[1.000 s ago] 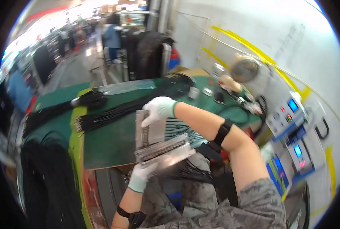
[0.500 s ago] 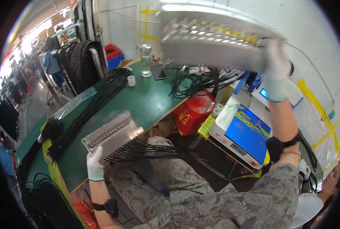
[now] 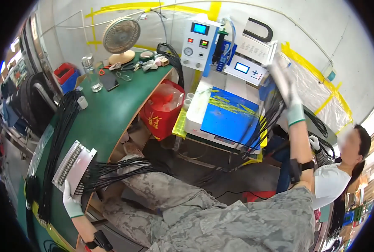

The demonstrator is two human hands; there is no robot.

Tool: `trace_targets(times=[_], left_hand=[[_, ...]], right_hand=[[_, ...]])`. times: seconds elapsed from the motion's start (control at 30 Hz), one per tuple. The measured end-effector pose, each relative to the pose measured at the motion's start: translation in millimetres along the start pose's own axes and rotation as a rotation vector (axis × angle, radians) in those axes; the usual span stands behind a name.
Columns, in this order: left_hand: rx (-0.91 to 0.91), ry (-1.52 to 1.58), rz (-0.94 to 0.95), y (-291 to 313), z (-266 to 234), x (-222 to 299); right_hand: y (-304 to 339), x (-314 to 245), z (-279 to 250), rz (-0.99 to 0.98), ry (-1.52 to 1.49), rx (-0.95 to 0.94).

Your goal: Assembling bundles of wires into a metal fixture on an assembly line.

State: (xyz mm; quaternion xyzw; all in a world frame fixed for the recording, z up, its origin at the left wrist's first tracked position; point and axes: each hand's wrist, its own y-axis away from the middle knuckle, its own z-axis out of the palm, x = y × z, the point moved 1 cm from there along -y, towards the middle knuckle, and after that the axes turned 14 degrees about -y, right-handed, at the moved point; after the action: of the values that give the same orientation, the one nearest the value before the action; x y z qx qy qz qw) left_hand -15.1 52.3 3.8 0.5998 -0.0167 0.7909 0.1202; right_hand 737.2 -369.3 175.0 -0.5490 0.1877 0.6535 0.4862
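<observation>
My left hand [image 3: 71, 198], in a white glove, grips the lower edge of a silver metal cable fixture [image 3: 77, 161] with a row of slots. This fixture rests tilted on the near left of the green table [image 3: 111, 105]. Black cables [image 3: 111, 174] trail from it to the right across my leg. My gloved right hand [image 3: 294, 98] is raised at the right, closed on a second metal fixture [image 3: 279, 77], seen almost edge-on and blurred. Black cables [image 3: 266, 119] hang below it, beside the blue plate [image 3: 227, 115] of a white machine.
A bundle of black cables [image 3: 59, 147] lies along the table, near a glass bottle [image 3: 92, 75], a phone [image 3: 110, 82] and a fan [image 3: 121, 40]. A red bag [image 3: 159, 113] stands between table and machine. At the right sits another person [image 3: 332, 180], whose gloved hand [image 3: 314, 143] is near cables.
My view has turned right. My right hand has carried its fixture from high above the table to the machine's right side. The left hand keeps its fixture at the table.
</observation>
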Motion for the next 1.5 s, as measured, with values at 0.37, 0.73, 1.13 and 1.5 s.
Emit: trace_targets(times=[0.37,0.73,1.13,1.5], left_hand=[[0.032,-0.021,-0.061,-3,-20,-6],[-0.005,-0.107,-0.066,-1,-20,-1],[0.131,-0.18,-0.083,-11,-50,-16],[0.017,-0.23,-0.029,1,-39,-4]], right_hand=[[3,190,-67,0.406,0.551,0.482],[-14,203,-55,0.611,0.891,0.419],[-6,148,-1,0.613,1.671,0.052],[13,148,8,0.574,1.786,-0.015]])
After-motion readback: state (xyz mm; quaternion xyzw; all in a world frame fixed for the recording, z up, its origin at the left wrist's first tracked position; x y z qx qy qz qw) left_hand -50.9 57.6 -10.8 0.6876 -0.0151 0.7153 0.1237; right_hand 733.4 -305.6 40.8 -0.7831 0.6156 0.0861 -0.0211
